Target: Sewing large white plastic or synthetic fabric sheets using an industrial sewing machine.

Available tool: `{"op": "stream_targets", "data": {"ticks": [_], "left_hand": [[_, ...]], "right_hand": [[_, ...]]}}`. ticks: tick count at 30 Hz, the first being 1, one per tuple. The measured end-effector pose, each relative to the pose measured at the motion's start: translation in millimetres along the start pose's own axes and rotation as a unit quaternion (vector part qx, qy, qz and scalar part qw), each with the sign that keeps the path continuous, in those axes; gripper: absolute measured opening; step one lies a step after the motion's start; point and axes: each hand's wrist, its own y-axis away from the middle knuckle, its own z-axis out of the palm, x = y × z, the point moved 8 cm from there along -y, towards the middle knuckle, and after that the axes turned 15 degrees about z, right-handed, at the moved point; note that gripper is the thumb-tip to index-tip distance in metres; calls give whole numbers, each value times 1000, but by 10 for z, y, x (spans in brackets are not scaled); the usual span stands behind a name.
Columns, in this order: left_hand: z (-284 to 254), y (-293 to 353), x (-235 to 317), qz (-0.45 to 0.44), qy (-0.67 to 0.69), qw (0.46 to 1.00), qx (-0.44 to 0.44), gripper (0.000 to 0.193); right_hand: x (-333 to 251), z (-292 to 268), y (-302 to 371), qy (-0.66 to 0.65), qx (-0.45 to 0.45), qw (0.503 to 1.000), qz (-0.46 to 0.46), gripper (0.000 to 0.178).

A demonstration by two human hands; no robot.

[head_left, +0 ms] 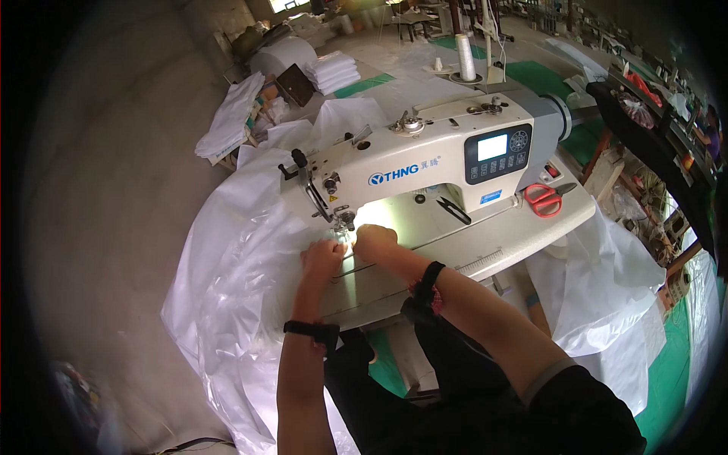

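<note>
Both my hands are at the needle end of a white sewing machine (447,144), under its lit head. My left hand (322,260) is closed just left of the presser foot (345,222), fingers bent together. Right beside the needle, my right hand (375,243) is closed too, its fingertips turned toward the left hand. Whatever the fingers pinch is too small and glared to make out. White translucent sheeting (235,280) spreads left of the machine and hangs down past my left forearm. Behind my right hand, black thread snips (455,210) lie on the machine bed (485,246).
Red-handled scissors (544,201) rest at the bed's right end. A white thread cone (465,59) stands behind the machine. More white sheeting (599,280) hangs at the right. Folded white stacks (334,70) and a large roll (282,59) sit on the floor at the far left.
</note>
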Motion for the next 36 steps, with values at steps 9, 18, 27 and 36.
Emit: {"op": "stream_targets", "data": {"ticks": [9, 18, 27, 36], "left_hand": [[-121, 435, 624, 167, -83, 968, 167, 28], [-120, 449, 453, 183, -2, 962, 202, 28], [-65, 317, 304, 145, -17, 971, 191, 27], [-69, 241, 311, 148, -55, 973, 166, 30]], "right_hand": [[66, 98, -132, -69, -125, 987, 68, 18], [39, -30, 562, 99, 195, 938, -270, 23], [-11, -15, 366, 127, 145, 949, -249, 20], [40, 108, 303, 73, 210, 940, -258, 17]]}}
